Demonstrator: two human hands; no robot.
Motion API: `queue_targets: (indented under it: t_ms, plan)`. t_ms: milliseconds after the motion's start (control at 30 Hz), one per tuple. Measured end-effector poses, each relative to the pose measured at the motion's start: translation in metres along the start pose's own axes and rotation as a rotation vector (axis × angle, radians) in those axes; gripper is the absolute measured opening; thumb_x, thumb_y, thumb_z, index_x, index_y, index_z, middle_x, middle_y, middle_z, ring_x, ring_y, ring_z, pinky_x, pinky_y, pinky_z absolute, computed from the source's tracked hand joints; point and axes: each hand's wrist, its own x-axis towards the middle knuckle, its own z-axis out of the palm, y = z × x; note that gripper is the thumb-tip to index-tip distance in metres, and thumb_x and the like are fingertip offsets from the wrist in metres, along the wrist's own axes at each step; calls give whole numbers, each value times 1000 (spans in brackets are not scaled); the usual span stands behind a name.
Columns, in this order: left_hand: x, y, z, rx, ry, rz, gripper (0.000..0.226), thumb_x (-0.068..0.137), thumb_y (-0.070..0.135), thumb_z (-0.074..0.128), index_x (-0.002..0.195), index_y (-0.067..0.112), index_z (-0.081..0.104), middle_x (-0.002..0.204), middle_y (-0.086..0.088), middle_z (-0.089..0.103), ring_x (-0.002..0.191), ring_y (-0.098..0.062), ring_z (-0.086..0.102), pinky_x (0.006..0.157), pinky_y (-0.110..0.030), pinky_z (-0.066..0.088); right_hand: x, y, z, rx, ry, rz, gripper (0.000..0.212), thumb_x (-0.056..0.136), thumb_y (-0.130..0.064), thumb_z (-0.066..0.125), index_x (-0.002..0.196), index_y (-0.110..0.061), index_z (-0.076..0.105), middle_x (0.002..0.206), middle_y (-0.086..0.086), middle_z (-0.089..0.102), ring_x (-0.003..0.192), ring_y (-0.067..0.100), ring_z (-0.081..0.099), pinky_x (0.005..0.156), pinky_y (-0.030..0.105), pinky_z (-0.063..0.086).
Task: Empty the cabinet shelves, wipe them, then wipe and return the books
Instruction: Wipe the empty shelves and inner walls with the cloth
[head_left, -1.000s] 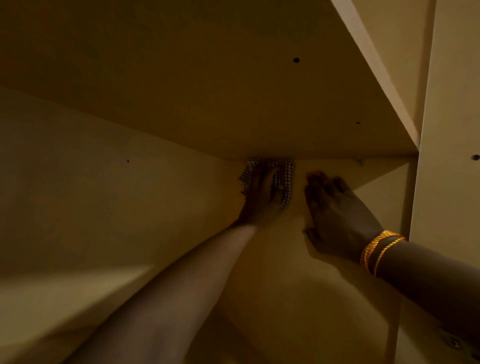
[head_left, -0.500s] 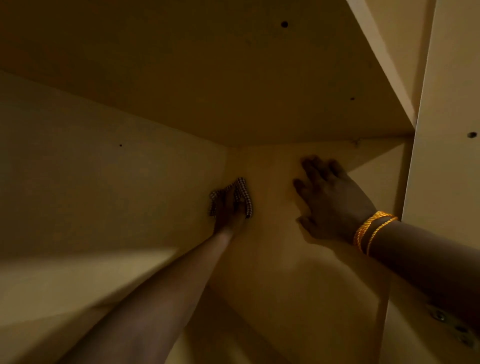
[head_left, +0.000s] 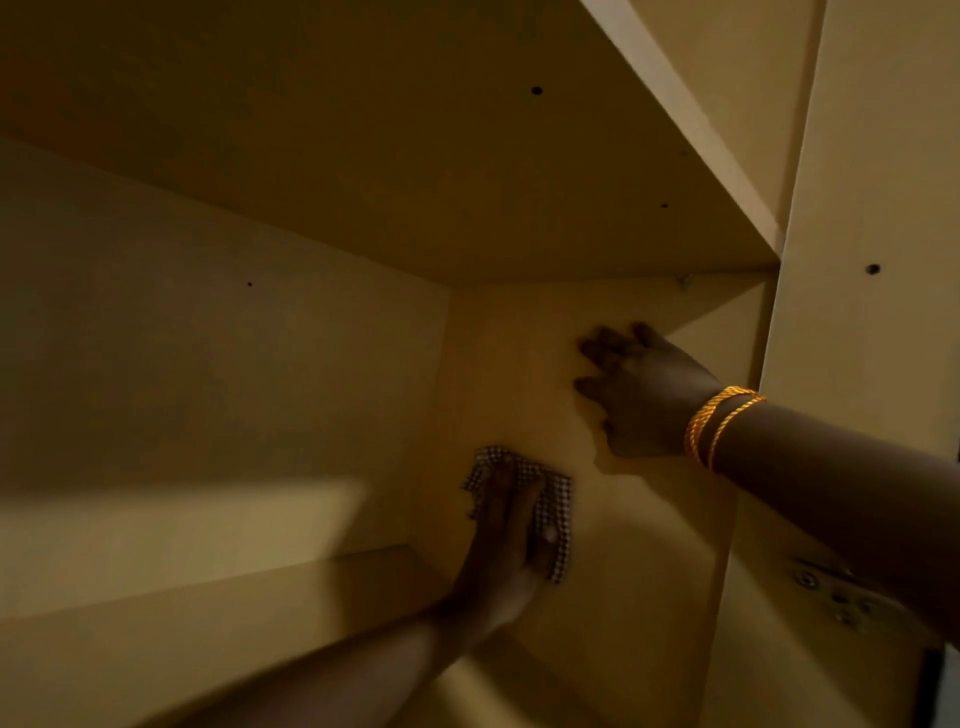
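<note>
Head view looks up into a dim, beige cabinet compartment with no books in sight. Left hand (head_left: 506, 535) lies flat on a checked cloth (head_left: 551, 512), fingers straight, pressing it against the cabinet's inner panel (head_left: 639, 545) low down, just right of the corner where that panel meets the darker panel (head_left: 208, 374) on the left. Cloth pokes out around the fingers, mostly at the top and along the right edge; it is small and bunched under the palm. Left grip: released, flat on the cloth, not curled round it. Right hand (head_left: 644, 395) rests higher on the same panel, up and to the right of the cloth and apart from it, fingers spread and straight against the surface. Right grip: released, holding nothing. Two gold bangles (head_left: 719, 423) sit on the right wrist. Underside of the upper shelf (head_left: 415, 171) spans the top of the view, with small peg holes in it. A lower shelf (head_left: 197, 634) runs in from the left below the left forearm. A metal hinge plate (head_left: 831, 592) shows on the cabinet's side at lower right, partly hidden by the right forearm.
</note>
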Motion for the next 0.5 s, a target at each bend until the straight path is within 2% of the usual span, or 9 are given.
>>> queue_targets:
  t_ms: [100, 167, 233, 300, 367, 500]
  plan:
    - [11, 32, 2, 81, 68, 224, 57, 105, 52, 35, 158, 43, 14, 170, 3, -9, 157, -23, -12, 124, -50, 10, -8, 8, -11, -5, -22, -64, 60, 95, -41, 47, 152, -25, 38, 165, 8, 22, 153, 26, 16, 122, 48, 18]
    - [27, 48, -1, 73, 111, 299, 59, 104, 45, 41, 157, 42, 16, 171, -1, -2, 157, -26, -7, 123, -52, 11, -12, 14, -16, 19, -8, -75, 55, 96, -34, 44, 150, -23, 40, 159, 6, 35, 148, 24, 28, 118, 46, 29]
    - [46, 64, -8, 16, 107, 232, 58, 102, 49, 40, 156, 39, 23, 170, 1, 0, 157, -21, -7, 124, -47, 11, -18, 19, -19, 4, 4, -66, 52, 98, -37, 42, 148, -24, 43, 155, 4, 41, 146, 23, 33, 116, 46, 33]
    - [64, 75, -18, -54, 83, 121, 60, 99, 54, 36, 156, 37, 28, 170, 3, 1, 156, -16, -7, 124, -42, 11, -25, 21, -19, -27, -22, -34, 53, 100, -45, 42, 150, -27, 40, 161, 3, 32, 151, 25, 23, 119, 50, 28]
    - [78, 77, -27, -107, 92, 51, 58, 102, 50, 40, 157, 37, 27, 169, 4, 1, 156, -16, -6, 125, -41, 12, -35, 21, -20, -54, -46, 15, 58, 96, -48, 47, 151, -30, 39, 164, 4, 24, 153, 29, 16, 120, 53, 26]
    - [84, 73, -33, -217, 87, -182, 60, 105, 40, 46, 158, 40, 18, 169, 8, -4, 156, -16, -5, 126, -46, 12, -54, 18, -20, -106, -35, 91, 59, 92, -51, 50, 146, -28, 46, 159, 11, 30, 147, 36, 24, 109, 52, 40]
